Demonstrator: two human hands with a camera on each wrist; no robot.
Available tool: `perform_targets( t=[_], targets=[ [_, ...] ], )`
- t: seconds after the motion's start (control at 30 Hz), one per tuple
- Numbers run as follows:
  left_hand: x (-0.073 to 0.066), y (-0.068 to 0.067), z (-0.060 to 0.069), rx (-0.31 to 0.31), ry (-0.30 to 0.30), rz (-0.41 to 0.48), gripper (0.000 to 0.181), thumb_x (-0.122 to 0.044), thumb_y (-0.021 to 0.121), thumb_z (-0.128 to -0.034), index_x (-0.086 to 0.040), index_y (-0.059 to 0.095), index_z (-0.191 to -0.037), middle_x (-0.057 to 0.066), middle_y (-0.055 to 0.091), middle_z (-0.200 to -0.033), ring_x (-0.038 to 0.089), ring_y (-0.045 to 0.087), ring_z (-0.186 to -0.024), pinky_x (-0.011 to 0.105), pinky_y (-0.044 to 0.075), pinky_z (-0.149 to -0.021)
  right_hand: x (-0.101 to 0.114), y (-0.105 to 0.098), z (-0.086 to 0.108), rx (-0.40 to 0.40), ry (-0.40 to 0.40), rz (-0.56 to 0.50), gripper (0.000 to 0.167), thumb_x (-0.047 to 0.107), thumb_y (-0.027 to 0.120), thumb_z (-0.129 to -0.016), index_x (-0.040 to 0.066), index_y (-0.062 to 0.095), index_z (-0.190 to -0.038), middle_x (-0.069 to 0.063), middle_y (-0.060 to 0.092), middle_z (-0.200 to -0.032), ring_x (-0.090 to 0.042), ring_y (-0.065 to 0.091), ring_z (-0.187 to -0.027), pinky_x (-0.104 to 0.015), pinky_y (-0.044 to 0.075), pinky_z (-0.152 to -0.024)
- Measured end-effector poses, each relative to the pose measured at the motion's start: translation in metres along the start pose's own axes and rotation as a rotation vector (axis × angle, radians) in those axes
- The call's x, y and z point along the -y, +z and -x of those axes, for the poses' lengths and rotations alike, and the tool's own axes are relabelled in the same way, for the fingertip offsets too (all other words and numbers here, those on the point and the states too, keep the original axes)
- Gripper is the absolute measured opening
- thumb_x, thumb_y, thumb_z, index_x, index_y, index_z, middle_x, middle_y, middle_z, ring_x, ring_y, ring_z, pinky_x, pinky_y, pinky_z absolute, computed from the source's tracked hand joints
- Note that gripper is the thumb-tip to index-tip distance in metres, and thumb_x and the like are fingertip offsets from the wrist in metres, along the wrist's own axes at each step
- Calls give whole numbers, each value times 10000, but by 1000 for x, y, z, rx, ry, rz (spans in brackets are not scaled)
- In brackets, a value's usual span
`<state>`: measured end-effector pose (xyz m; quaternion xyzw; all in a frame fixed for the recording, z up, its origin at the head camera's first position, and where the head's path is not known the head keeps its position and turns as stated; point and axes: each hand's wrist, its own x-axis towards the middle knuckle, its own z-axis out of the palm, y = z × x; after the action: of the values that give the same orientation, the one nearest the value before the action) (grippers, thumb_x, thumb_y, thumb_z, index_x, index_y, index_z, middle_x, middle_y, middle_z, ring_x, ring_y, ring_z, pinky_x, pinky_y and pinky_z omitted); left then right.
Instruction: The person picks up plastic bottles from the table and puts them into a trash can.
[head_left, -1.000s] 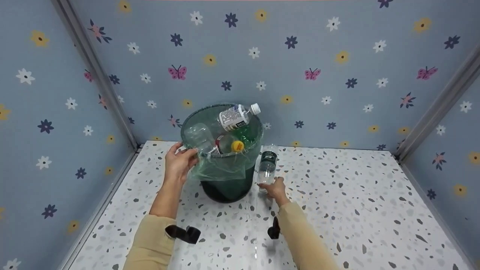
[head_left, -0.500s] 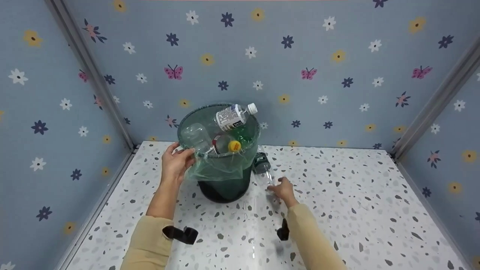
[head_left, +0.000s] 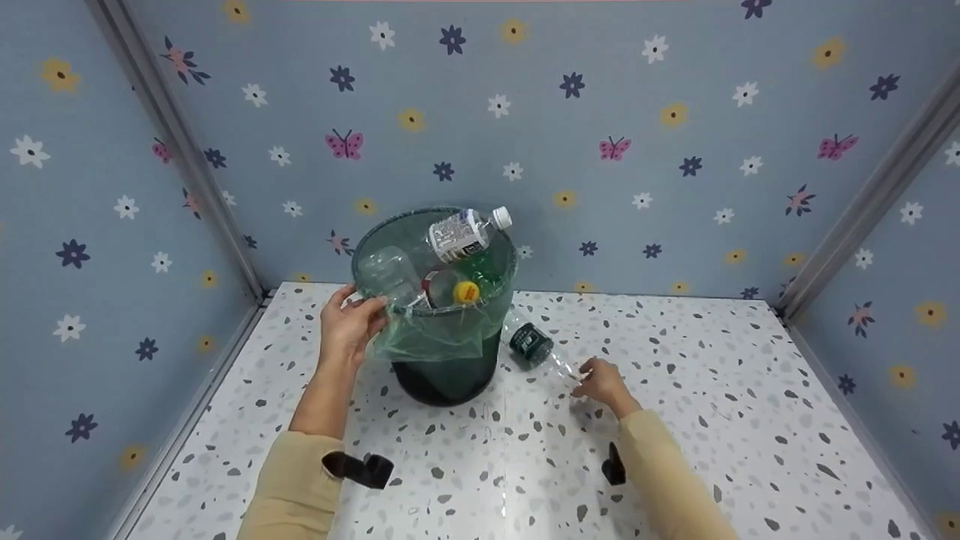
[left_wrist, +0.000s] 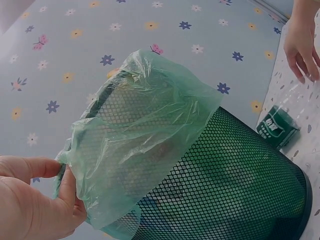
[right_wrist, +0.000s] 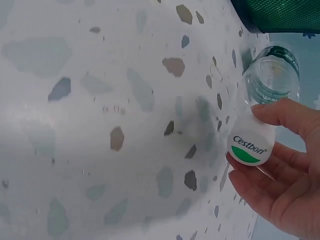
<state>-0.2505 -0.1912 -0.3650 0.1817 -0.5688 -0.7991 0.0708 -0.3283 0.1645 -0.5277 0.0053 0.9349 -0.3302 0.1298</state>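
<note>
A mesh waste bin (head_left: 448,381) stands upright, its rim wrapped in a thin green plastic bag (head_left: 431,336). My left hand (head_left: 348,330) pinches the bagged rim at its near left; the thumb and fingers show clearly in the left wrist view. Right of the bin, a clear plastic bottle (head_left: 531,345) with a dark green label slants across the surface. My right hand (head_left: 602,384) holds it around the neck, just behind its white cap (right_wrist: 251,145). The bottle's bottom end lies close beside the bin; whether they touch I cannot tell.
Several plastic bottles fill the bin: a white-capped bottle (head_left: 459,236) juts over its back right rim, and a yellow cap (head_left: 466,292) faces forward. Speckled white tabletop (head_left: 675,420) surrounds the bin. A flowered blue wall (head_left: 570,150) rises behind.
My right hand has moved rightward with the bottle's capped end, so the bottle has swung from nearly straight to slanted. My left hand keeps its place on the rim. The view has shifted slightly.
</note>
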Motion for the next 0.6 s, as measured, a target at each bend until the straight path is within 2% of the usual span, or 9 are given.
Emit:
perform_targets(
  t=[0.2,0.43,0.6],
  targets=[
    [0,0,0,-1,-1,2,627,17,539,-850,-49,220,-1386,105,465,-1021,78,548,-667,185,476,-617,-18,-14,5,30,-97,100,432,-8,709,-687,-75,536,-1077,-183,593,-941,-283,568,-851,-393,459,-758],
    [-1,1,2,-3,5,-29,626,11,531,-857,-48,208,-1389,100,457,-1007,78,546,-677,188,473,-618,-37,-25,14,58,-204,147,448,-26,716,-683,-77,528,-1087,-198,586,-945,-294,559,-857,-410,457,-741],
    [-1,1,2,-9,-2,-27,626,9,536,-857,-57,216,-1391,107,456,-1039,90,552,-724,194,478,-653,-45,-27,17,40,-205,152,473,-62,690,-680,-60,518,-1120,-212,571,-1005,-311,554,-892,-400,470,-726]
  ],
)
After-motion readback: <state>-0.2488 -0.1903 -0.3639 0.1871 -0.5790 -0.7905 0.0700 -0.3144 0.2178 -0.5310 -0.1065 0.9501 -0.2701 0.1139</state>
